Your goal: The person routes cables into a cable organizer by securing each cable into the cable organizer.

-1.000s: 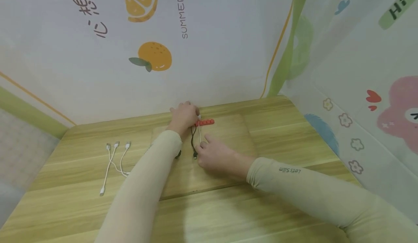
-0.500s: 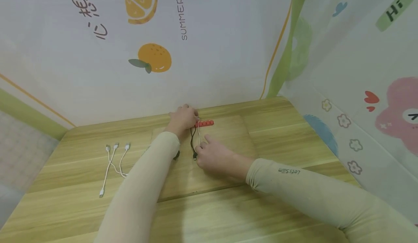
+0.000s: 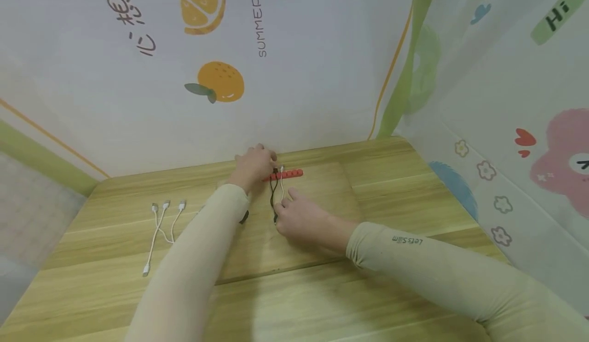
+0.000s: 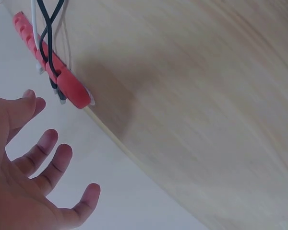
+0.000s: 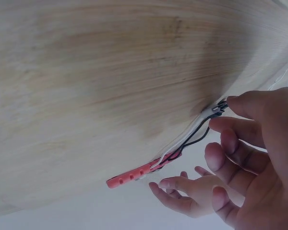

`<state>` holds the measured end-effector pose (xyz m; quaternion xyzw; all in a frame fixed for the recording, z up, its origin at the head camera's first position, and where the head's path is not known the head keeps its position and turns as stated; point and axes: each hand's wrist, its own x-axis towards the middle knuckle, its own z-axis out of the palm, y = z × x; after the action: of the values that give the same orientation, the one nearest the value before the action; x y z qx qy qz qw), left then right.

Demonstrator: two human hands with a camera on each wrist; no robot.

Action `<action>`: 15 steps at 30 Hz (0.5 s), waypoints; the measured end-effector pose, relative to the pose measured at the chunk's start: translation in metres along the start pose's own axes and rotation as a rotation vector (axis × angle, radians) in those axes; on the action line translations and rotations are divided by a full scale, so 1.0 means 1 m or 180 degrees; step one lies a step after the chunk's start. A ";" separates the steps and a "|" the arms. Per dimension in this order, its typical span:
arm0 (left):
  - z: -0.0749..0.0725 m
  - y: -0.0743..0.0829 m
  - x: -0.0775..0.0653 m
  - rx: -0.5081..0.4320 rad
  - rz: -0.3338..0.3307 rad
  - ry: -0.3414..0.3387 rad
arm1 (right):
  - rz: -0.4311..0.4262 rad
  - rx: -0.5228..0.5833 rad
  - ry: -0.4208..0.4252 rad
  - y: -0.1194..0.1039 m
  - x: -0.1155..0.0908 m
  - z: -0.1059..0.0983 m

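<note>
A red cable clip strip (image 3: pixel 292 174) lies along the far edge of a wooden board. Two black cables (image 4: pixel 49 36) and a white cable (image 3: pixel 282 182) run through its slots, with their plugs past the strip. My left hand (image 3: pixel 254 165) hovers by the strip's left end; in the left wrist view its fingers are spread and loosely bent, apart from strip and cables. Nearer the front, my right hand (image 3: pixel 301 219) has thumb and forefinger around the white cable's lower end, partly hidden. Beside those fingertips in the right wrist view sit the black plugs (image 5: pixel 222 104).
The wooden board (image 3: pixel 322 250) lies on a wood-grain table (image 3: pixel 391 178). Several loose white cables (image 3: pixel 151 247) lie at the left. A printed white curtain (image 3: pixel 313 91) rises behind the table, and another hangs at the right.
My left hand has let go of the white cable's upper end at the strip and drawn slightly left, uncovering more of the strip and black plugs. My right hand stays nearly still.
</note>
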<state>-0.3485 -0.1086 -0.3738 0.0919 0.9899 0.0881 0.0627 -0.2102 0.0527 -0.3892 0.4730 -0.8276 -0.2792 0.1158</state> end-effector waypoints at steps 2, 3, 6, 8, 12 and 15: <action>-0.001 -0.001 -0.001 0.0017 0.0017 0.0006 | -0.0003 0.0003 0.0022 0.000 0.000 0.000; -0.001 -0.002 -0.002 0.0021 0.0028 0.0014 | -0.0003 0.0000 0.0033 0.000 0.000 -0.001; -0.003 -0.005 -0.004 0.0027 0.0060 0.0035 | -0.0002 0.0004 0.0053 -0.001 0.001 -0.001; -0.005 -0.007 -0.005 0.0029 0.0070 0.0038 | -0.0007 0.0002 0.0054 -0.001 0.001 -0.002; -0.011 -0.011 -0.009 0.0038 0.0068 0.0046 | -0.0011 0.0024 0.0058 -0.001 0.002 -0.004; -0.016 -0.016 -0.011 0.0063 0.0042 0.0038 | -0.0011 0.0055 0.0085 -0.001 0.002 -0.005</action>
<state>-0.3430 -0.1285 -0.3599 0.0986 0.9904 0.0792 0.0552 -0.2083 0.0486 -0.3864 0.4791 -0.8275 -0.2659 0.1223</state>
